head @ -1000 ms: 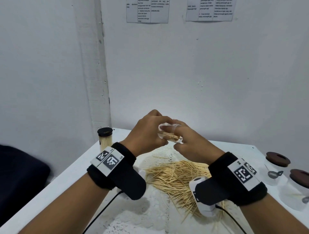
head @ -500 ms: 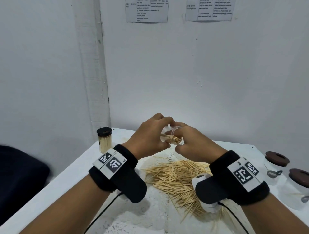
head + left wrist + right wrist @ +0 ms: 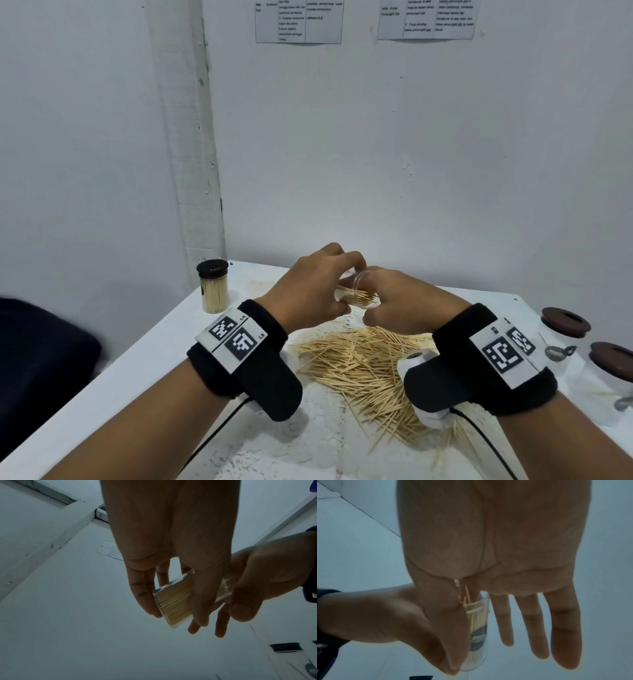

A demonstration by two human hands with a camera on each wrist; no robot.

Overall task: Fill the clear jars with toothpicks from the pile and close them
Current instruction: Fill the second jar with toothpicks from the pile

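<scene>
Covering white table (image 3: pixel 144 356): toothpick pile (image 3: pixel 359 363); white walls.

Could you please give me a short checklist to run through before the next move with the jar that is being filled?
1. Jar held firmly: ok. The left hand grips the clear jar round its body, tilted above the table.
2. Mouth open: ok. The jar has no lid on; the right hand is at the rim.
3. Toothpicks seated: not ok. A few toothpicks poke out past the rim.
4. Jar full enough: cannot tell. It looks well filled, but the fingers hide part of it.
5. Lid within reach: cannot tell. No loose jar lid shows clearly in any view.
6. Supply left: ok. The pile still lies on the table.
</scene>
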